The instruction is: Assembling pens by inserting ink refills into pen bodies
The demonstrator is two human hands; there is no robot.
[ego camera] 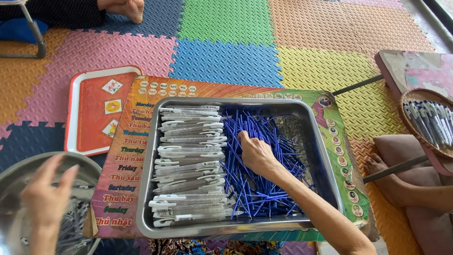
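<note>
My right hand [257, 153] reaches into a rectangular metal tray [226, 100] and presses down on a pile of thin blue pen refills [269, 193]. Its fingertips are buried at the pile's left edge, so whether they grip anything is hidden. A stack of white and clear pen barrels [188, 165] fills the tray's left half. My left hand [47, 198] hovers with fingers spread, holding nothing, over a round metal bowl [19, 174] at the lower left that holds several grey and clear parts.
The tray rests on a colourful printed board [122, 156] on foam floor mats. A red plastic tray [92, 113] lies to the left. At right, a wicker basket [427, 118] of pens sits on a low table [406, 66], with another person's foot [377, 165] below it.
</note>
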